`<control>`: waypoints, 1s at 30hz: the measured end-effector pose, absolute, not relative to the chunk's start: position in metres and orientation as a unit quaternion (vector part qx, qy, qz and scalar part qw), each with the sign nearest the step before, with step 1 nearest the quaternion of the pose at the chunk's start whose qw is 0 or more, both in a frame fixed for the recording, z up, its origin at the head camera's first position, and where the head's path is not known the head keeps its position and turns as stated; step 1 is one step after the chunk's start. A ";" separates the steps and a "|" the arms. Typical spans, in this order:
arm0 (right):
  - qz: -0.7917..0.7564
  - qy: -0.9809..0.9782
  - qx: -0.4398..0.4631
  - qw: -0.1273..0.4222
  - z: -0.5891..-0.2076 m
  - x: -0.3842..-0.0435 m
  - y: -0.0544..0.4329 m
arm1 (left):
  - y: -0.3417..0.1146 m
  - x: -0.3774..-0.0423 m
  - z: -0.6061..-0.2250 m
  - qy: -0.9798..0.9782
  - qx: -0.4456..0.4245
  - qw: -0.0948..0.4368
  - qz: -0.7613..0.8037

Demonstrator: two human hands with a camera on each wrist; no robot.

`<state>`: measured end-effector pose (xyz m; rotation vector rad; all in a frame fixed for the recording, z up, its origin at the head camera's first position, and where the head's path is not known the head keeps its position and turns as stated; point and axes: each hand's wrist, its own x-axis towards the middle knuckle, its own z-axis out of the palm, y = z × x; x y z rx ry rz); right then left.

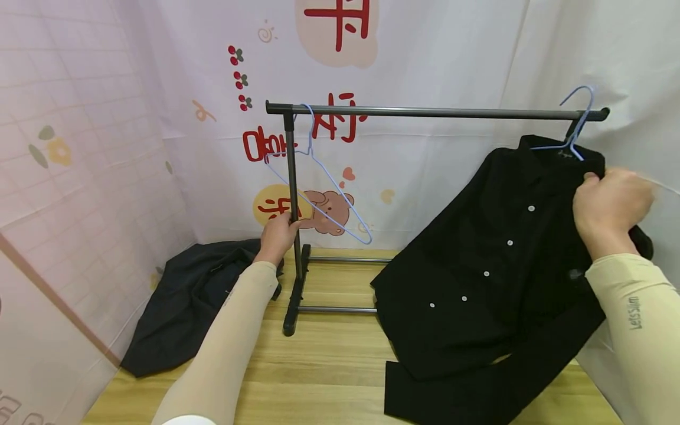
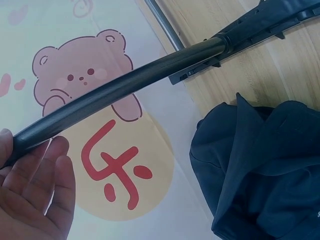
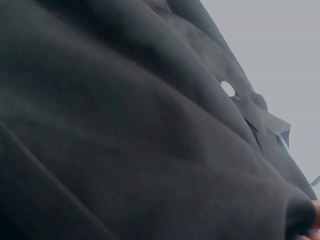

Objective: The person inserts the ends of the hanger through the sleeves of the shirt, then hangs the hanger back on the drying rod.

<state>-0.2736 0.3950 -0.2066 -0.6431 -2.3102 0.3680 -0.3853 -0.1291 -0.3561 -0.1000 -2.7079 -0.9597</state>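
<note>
Black shirt [image 1: 478,254]: in front of the right half of the rack [image 1: 414,111], collar near the rail's right end, lower hem well below the rail; white buttons [image 1: 486,274] run down its front, and one sleeve [image 1: 446,389] crosses beneath the hem.
Right hand [image 1: 611,203]: curled and gripping the shirt just beside the collar, below the rack's right end; slightly blurred, with the separate fingers hard to make out.
Shirt hanger [image 1: 578,127]: light blue, set in the shirt's collar, its hook rising above the rack's rail at the right end; the hook's tip stands above the rail, and I cannot tell whether the wire touches it.
Left hand [image 1: 277,236]: thumb and fingers pinching the rack's left post [image 1: 293,171], below the rail and above the foot.
Second hanger [image 1: 311,139]: light blue too, hooked over the rack's rail just beside the left post, its wire frame hanging tilted.
Dark garment [image 1: 196,295]: crumpled, to the left of the rack.
Table [image 1: 319,366]: pale wood grain, under the rack's feet.
Backdrop [image 1: 441,71]: white cloth behind the rack, printed with red characters, cherries [image 1: 241,79] and a brown bear [image 1: 332,212], the bear just beside the left post as seen from the head.
</note>
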 end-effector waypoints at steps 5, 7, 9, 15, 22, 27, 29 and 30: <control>0.123 -0.929 -0.219 0.273 -0.215 -0.273 0.400 | -0.128 -0.386 -0.357 -0.933 -0.035 0.137 -0.331; 0.130 -0.929 -0.214 0.271 -0.218 -0.273 0.401 | -0.128 -0.385 -0.357 -0.932 -0.037 0.138 -0.334; 0.134 -0.928 -0.212 0.276 -0.221 -0.274 0.401 | -0.128 -0.385 -0.357 -0.932 -0.039 0.138 -0.334; 0.140 -0.922 -0.213 0.292 -0.224 -0.273 0.395 | -0.128 -0.385 -0.357 -0.933 -0.044 0.138 -0.330; 0.160 -0.899 -0.198 0.357 -0.226 -0.272 0.376 | -0.128 -0.386 -0.357 -0.935 -0.042 0.134 -0.326; 0.161 -0.873 -0.141 0.439 -0.229 -0.274 0.357 | -0.128 -0.385 -0.358 -0.933 -0.041 0.136 -0.330; 0.160 -0.867 -0.120 0.457 -0.232 -0.275 0.349 | -0.128 -0.385 -0.358 -0.933 -0.041 0.137 -0.329; 0.161 -0.863 -0.109 0.466 -0.234 -0.276 0.345 | -0.128 -0.385 -0.358 -0.934 -0.042 0.137 -0.328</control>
